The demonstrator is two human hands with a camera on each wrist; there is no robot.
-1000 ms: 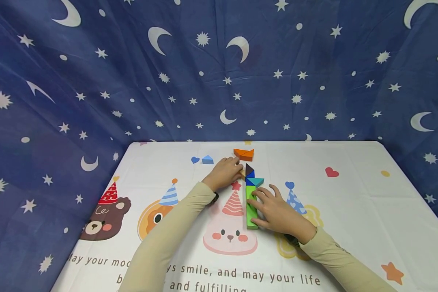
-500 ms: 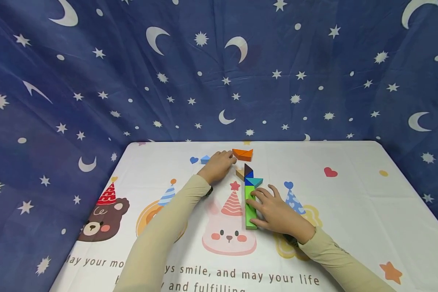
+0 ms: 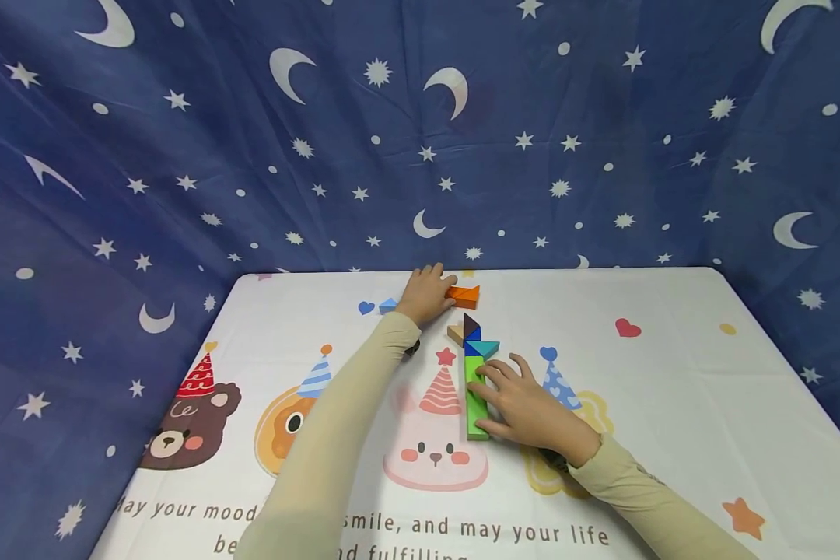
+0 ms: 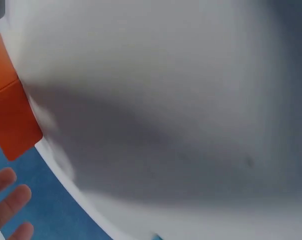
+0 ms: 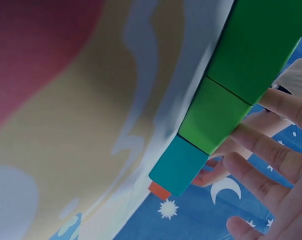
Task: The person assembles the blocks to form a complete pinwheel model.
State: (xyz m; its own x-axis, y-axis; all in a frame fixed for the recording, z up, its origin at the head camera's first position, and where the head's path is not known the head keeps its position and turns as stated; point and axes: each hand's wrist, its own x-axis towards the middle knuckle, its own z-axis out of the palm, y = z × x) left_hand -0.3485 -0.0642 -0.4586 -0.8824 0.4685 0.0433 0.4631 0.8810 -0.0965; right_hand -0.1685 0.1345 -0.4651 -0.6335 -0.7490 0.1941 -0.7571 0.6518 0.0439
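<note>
At the back of the table my left hand (image 3: pixel 425 294) pinches the left end of two orange triangular blocks (image 3: pixel 467 297) lying together, thumb on the near side. The left wrist view has these orange blocks (image 4: pixel 13 122) at its left edge, with spread fingers below. My right hand (image 3: pixel 528 406) rests its fingertips on a row of green blocks (image 3: pixel 475 404). In the right wrist view its fingers lie fairly straight along the green blocks (image 5: pixel 216 115). Beyond them sit a teal triangular block (image 3: pixel 485 348), blue pieces (image 3: pixel 474 334), a dark brown triangle (image 3: pixel 470 323) and a tan block (image 3: pixel 455 335).
A light blue block (image 3: pixel 388 306) stands left of my left hand, partly covered by it. The white tablecloth (image 3: pixel 672 404) carries printed animals, hearts and lettering. A dark blue curtain (image 3: pixel 364 155) with moons and stars hangs behind the table.
My left hand has left the tan block and moved back and across to the orange blocks, taking hold of their left end. My right hand has stayed on the green blocks.
</note>
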